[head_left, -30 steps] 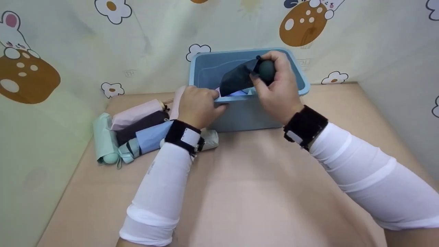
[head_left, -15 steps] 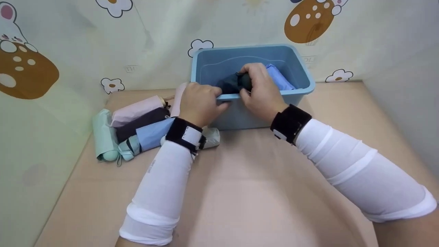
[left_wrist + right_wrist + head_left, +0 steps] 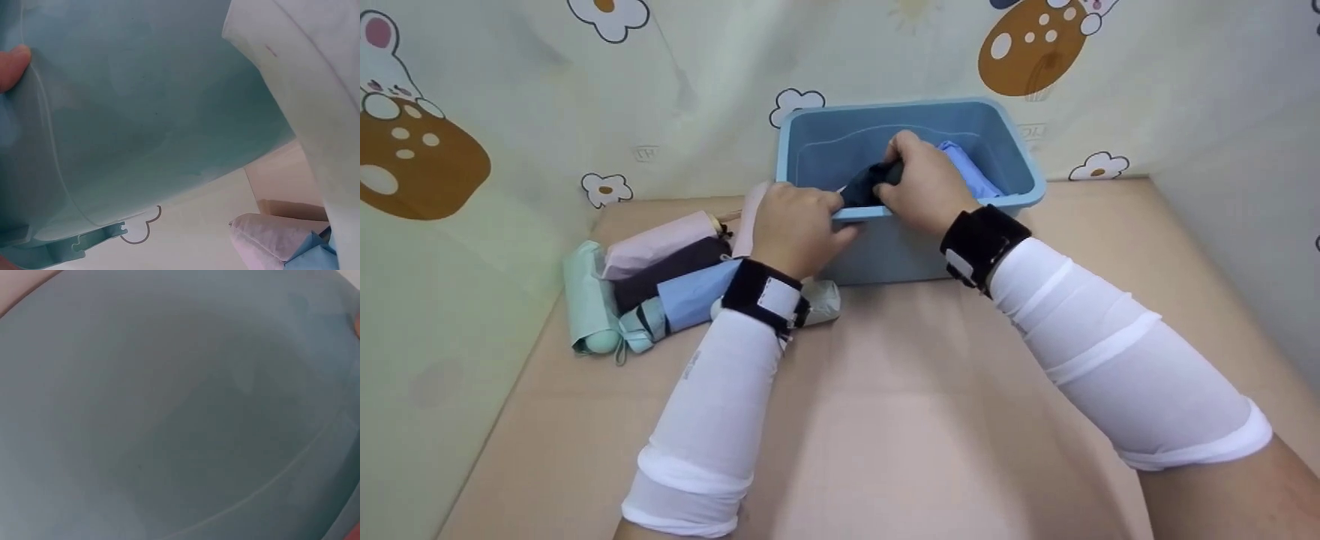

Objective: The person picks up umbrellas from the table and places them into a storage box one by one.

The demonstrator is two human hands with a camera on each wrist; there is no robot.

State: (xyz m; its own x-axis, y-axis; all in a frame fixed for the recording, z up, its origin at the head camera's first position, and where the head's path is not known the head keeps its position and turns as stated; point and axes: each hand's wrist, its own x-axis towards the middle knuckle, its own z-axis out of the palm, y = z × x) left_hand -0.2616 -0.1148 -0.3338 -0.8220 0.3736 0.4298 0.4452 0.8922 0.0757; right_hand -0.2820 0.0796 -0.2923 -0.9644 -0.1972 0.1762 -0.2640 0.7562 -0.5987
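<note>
A blue plastic bin [image 3: 904, 259] stands by the back wall. My left hand [image 3: 796, 229] grips its front rim at the left, thumb outside on the wall, as the left wrist view also shows. With curled fingers my right hand [image 3: 928, 184] holds a dark folded umbrella [image 3: 859, 189] low inside the bin, just behind the front rim. The umbrella's lower part is hidden by the rim and the left hand. A blue folded umbrella [image 3: 971, 172] leans inside at the right. The bin's outer wall [image 3: 197, 410] fills most of the right wrist view.
Several folded umbrellas lie on the table left of the bin: mint green [image 3: 589, 300], pink [image 3: 660, 244], dark purple [image 3: 671, 271] and blue [image 3: 697, 292]. A pale grey one [image 3: 821, 301] lies beside the left wrist. A printed wall covering [image 3: 697, 97] rises behind the bin.
My right hand has moved left and down into the bin with the dark umbrella, exposing the blue umbrella inside. The left hand keeps its grip on the rim.
</note>
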